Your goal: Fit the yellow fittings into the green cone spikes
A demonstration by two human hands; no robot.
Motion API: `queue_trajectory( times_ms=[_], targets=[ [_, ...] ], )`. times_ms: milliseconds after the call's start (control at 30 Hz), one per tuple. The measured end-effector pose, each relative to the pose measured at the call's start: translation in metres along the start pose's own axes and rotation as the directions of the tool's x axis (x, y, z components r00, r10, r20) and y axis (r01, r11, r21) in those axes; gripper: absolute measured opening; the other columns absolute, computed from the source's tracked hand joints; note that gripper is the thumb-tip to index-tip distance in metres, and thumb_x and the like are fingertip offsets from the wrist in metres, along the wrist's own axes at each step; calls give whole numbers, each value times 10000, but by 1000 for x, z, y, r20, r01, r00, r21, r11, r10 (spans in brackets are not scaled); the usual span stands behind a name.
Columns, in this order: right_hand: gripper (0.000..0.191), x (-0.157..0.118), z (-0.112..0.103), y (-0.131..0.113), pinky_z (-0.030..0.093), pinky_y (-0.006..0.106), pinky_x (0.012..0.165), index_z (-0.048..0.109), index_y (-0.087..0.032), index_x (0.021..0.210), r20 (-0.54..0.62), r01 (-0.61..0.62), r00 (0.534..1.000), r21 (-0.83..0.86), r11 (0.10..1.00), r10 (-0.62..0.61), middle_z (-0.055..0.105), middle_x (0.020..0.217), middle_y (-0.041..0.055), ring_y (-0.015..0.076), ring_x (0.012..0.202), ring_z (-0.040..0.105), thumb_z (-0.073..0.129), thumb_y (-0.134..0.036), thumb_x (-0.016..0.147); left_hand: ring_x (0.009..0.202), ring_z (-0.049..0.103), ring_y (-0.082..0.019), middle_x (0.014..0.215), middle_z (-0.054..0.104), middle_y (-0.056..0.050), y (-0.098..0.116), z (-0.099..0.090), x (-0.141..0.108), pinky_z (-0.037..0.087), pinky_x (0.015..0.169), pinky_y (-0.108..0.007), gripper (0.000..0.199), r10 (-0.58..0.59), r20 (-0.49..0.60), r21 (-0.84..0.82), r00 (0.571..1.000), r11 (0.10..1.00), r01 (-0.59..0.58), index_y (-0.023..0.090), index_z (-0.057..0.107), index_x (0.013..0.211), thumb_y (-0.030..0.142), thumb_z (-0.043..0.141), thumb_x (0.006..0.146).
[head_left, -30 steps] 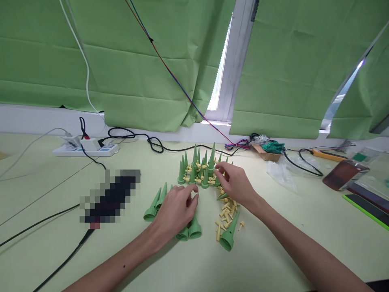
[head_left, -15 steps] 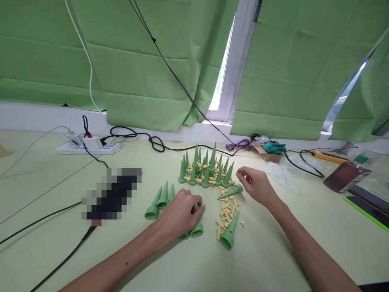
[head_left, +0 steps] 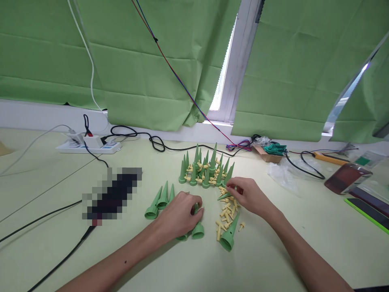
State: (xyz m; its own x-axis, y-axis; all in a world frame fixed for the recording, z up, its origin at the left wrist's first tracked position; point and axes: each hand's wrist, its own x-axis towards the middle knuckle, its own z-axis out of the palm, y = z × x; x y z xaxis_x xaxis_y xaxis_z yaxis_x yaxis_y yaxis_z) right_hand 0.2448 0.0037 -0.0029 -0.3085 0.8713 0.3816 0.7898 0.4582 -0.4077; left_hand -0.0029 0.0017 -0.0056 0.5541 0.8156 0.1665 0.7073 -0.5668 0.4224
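My left hand (head_left: 182, 213) is closed at the tip of a green cone (head_left: 198, 230), whose wide base points toward me. Another cone is partly hidden under that hand, and several more cones (head_left: 163, 198) lie just left of it. My right hand (head_left: 246, 194) reaches over the pile of small yellow nozzles (head_left: 226, 213), its thumb and index finger close together above a lying green cone (head_left: 224, 197) that it mostly hides; what the fingertips hold is too small to tell. Below the pile lies a green cone with a side hole (head_left: 229, 235). Behind, upright cones (head_left: 206, 178) stand with yellow nozzles on them.
A power strip (head_left: 88, 147) and black cables lie at the back left, near a pixelated dark object (head_left: 114, 196). To the right are a small cardboard box (head_left: 269, 155), plastic bags (head_left: 282, 174), a reddish bottle (head_left: 346, 178) and a green-edged phone (head_left: 367, 213).
My right hand has moved left and slightly down from beside the lying cone to over it. My left hand has barely moved.
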Motion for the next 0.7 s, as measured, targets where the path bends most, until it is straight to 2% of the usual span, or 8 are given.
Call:
queue_trajectory(
  times_ms=[300,433,600,700],
  targets=[
    [161,-1,2,-2,402,256,571,643,-198,811,72,-23,997,-34,999,26,652,733,9,147,615,541,522,-217,915,555,534,-169,537,575,-2,-3,1,0,302,522,-258,208,-14,27,-70,1000,997,15,201,682,735,207,491,816],
    [175,-1,1,-4,385,250,537,651,-197,815,87,-30,996,-23,999,32,634,672,4,143,570,525,512,-227,918,550,533,-165,542,583,6,-3,1,2,335,554,-264,192,-23,19,-83,1000,996,25,196,693,797,194,500,796],
    [183,-3,-1,-4,371,235,507,649,-199,761,128,-28,992,34,999,24,628,630,-4,135,544,524,531,-209,900,707,611,-213,621,637,1,0,0,4,427,672,-292,234,-15,-76,-80,997,997,9,216,689,988,215,529,818],
    [182,-4,-4,-4,354,227,496,650,-202,725,174,-30,984,31,999,24,626,628,-9,129,541,520,557,-202,881,749,624,-201,692,640,7,1,0,4,438,671,-275,300,-5,-151,-110,988,994,-11,230,628,1140,237,513,863]
  ],
)
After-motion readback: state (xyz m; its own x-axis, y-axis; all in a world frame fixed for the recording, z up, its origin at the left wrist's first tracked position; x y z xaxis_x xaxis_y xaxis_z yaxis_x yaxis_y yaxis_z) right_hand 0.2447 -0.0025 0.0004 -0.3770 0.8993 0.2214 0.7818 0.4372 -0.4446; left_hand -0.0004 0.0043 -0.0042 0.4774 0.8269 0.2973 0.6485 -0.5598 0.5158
